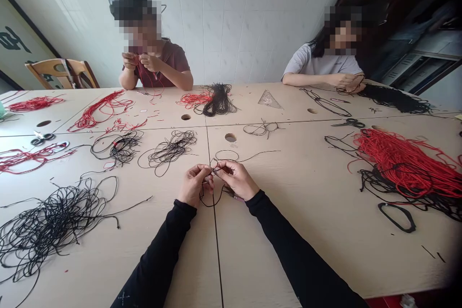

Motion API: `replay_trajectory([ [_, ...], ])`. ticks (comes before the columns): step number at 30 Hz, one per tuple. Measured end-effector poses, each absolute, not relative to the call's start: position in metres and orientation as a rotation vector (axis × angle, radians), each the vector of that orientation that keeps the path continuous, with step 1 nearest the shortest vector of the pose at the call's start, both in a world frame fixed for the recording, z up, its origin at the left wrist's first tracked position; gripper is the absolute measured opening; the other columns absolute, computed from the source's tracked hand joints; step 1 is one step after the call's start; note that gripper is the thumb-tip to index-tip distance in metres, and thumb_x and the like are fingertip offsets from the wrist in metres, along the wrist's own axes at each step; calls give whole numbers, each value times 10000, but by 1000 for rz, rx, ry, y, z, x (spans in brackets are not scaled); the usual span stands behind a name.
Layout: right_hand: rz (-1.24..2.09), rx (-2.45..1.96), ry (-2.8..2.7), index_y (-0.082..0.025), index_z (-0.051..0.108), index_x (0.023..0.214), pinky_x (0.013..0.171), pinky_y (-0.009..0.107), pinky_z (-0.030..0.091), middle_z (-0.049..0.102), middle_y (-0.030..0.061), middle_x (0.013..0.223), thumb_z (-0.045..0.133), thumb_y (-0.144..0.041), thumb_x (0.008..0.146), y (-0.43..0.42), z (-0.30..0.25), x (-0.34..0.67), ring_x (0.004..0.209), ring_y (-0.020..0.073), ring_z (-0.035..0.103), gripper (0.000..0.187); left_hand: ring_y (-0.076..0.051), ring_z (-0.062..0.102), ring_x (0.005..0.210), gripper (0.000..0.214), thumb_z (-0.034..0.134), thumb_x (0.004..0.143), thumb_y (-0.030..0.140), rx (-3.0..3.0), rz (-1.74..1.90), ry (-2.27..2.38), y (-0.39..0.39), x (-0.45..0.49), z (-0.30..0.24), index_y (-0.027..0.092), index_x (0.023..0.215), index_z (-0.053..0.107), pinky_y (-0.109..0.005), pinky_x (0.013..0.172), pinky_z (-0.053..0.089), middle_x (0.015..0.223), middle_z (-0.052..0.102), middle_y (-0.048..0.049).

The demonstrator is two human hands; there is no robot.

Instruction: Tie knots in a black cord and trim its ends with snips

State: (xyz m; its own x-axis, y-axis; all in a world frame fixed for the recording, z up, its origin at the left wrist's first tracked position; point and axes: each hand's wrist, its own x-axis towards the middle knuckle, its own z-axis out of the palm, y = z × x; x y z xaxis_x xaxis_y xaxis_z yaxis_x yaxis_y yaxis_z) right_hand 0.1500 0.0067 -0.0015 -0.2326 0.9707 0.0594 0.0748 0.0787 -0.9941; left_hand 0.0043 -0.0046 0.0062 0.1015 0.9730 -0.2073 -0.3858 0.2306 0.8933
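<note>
My left hand [194, 184] and my right hand [236, 179] meet over the middle of the pale table [288, 211], both in black sleeves. Their fingers pinch a thin black cord [216, 171] between them; it loops down below the hands and trails off toward the far right. A small pinkish object shows under my right palm, too hidden to name.
Black cord tangles [54, 224] lie at left and centre [169, 150]. A red and black cord heap [407, 166] lies at right. Scissors [41, 138] sit at far left, another pair [350, 123] at right. Two people across the table handle cords. Round holes [230, 137] dot the tabletop.
</note>
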Motion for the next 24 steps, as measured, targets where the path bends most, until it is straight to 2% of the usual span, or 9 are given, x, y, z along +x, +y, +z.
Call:
replay_trajectory([
  [2,1354,-1115,-1405,-167,628,842,418,206,303,527,-26,638,650,-420,760,6,-2,150,475,75,379,267,-99,524,432,305,758,659,356,775,1173,949,-5,4,6,143,738,555,-210,358,442,568,556,23],
  [5,1473,-1115,-1239,-161,637,849,403,194,301,551,-14,660,678,-390,719,6,1,150,482,71,394,266,-107,554,479,308,764,659,348,776,1164,895,-5,5,7,132,779,581,-224,402,480,610,576,10],
  [12,1581,-1104,-1049,-139,620,742,415,166,302,604,12,721,683,-358,683,6,8,152,523,56,428,236,-112,581,538,367,797,630,309,845,1159,885,-6,6,7,112,893,634,-258,495,538,664,609,2],
  [16,1624,-1110,-1027,-136,615,704,407,159,294,591,0,676,683,-358,676,6,6,152,502,48,425,234,-115,586,554,395,798,636,322,860,1169,891,-6,6,6,105,929,647,-263,516,548,677,636,-15],
  [24,1649,-1100,-1081,-139,641,714,385,163,266,565,-20,606,666,-375,702,5,6,151,461,44,397,238,-98,570,537,324,813,609,331,845,1212,926,-7,6,8,111,785,653,-239,491,536,678,617,-6],
])
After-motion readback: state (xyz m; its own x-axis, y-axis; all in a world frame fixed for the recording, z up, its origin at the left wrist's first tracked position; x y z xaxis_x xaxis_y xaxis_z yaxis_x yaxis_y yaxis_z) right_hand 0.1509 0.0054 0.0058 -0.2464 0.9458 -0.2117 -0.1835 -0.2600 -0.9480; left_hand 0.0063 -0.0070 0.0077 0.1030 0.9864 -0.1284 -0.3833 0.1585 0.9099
